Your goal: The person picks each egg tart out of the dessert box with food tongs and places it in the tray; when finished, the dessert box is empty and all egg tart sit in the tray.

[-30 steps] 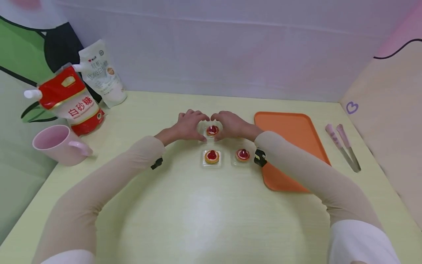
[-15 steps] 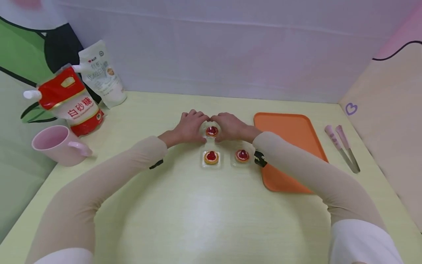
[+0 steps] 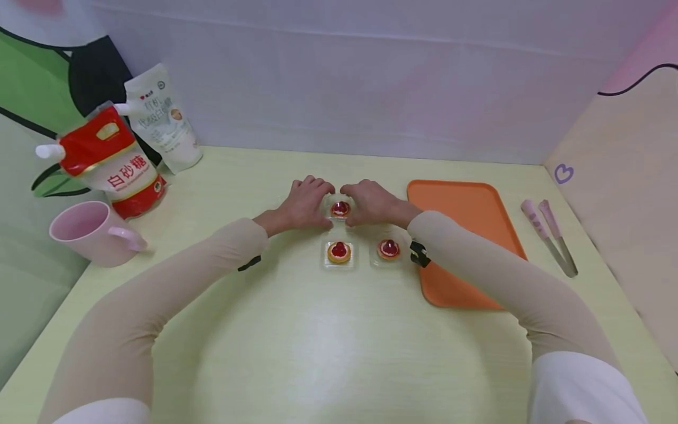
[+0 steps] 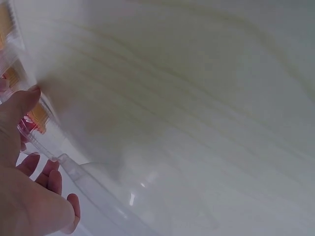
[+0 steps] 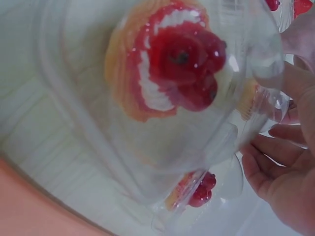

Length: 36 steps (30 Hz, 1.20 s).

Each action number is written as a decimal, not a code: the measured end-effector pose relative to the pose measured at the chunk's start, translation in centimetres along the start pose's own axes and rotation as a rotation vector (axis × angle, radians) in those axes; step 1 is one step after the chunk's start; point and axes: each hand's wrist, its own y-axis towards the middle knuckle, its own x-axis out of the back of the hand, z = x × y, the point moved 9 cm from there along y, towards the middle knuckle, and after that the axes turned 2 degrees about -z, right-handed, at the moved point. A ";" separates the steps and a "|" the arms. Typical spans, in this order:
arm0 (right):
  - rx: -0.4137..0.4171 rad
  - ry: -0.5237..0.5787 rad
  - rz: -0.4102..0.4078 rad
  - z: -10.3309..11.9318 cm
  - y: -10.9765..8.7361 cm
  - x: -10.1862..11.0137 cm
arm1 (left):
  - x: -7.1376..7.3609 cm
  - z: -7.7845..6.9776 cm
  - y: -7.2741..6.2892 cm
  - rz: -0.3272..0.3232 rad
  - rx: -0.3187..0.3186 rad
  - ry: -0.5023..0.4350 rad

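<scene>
In the head view, both hands meet around the farthest of the fruit tarts (image 3: 340,209), which sits in a clear plastic box. My left hand (image 3: 304,205) holds the box from the left, thumb toward the near side and fingers at the far side. From the right, my right hand (image 3: 375,204) grips it the same way. A clear plastic edge (image 4: 86,179) runs past the left fingertips in the left wrist view. Two more boxed tarts lie nearer: a front tart (image 3: 339,252) and a right tart (image 3: 389,248), which looms large in the right wrist view, with red berries (image 5: 182,59) on cream.
An orange tray (image 3: 455,197) lies to the right, partly under the right forearm. Beyond it are tongs (image 3: 553,238) with pink handles. At the left stand a pink mug (image 3: 97,235), a red-and-white sugar pouch (image 3: 124,171) and a white pouch (image 3: 166,123), close to the back wall cloth.
The fingertips of both hands, touching half a second ago, are now slightly apart at the far side of the box. The tarts, tray and pouches have stayed put.
</scene>
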 end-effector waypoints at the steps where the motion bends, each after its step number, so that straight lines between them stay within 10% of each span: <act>1: 0.002 0.003 0.002 0.0 0.0 0.0 | 0.0 0.0 0.0 0.000 0.000 -0.003; 36: 0.024 -0.032 -0.013 0.0 0.0 0.1 | -0.1 0.1 0.2 0.020 0.018 -0.019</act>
